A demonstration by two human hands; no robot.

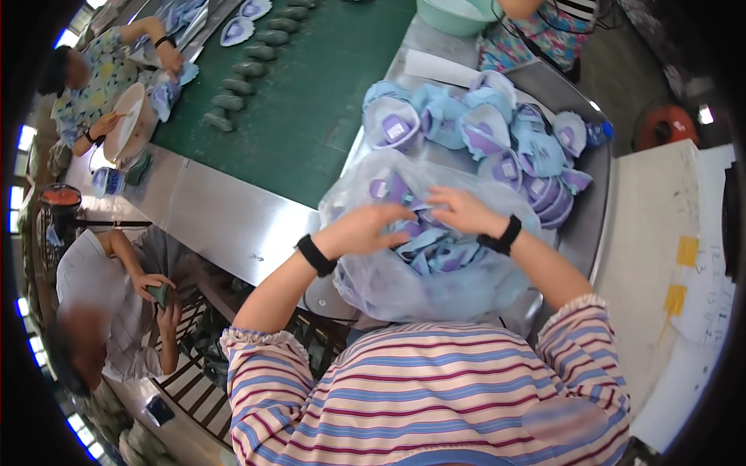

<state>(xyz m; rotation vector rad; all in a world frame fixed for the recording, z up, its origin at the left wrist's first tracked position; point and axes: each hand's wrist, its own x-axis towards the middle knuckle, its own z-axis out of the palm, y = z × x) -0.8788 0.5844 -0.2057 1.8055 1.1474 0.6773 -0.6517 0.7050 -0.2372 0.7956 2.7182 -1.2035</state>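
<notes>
A clear plastic bag (365, 279) lies open in front of me, with blue-and-purple fabric pieces (439, 252) that look like shoe uppers inside it. Over the bag's mouth, my left hand (371, 227) has its fingers apart and nothing visibly held. My right hand (465, 210) hovers beside it, fingers stretched out toward the left one; it too appears to hold nothing. Just beyond the bag, more light-blue and purple uppers (486, 132) are heaped in a grey metal tray (602, 175), several nested together at the right.
A green conveyor belt (311, 101) carries a row of dark green shoe-shaped forms (249, 70). Co-workers sit at left, one near a beige basin (144, 136), another holding a dark green piece (159, 293). A teal basin (454, 17) stands far off; a pale board (653, 210) is at right.
</notes>
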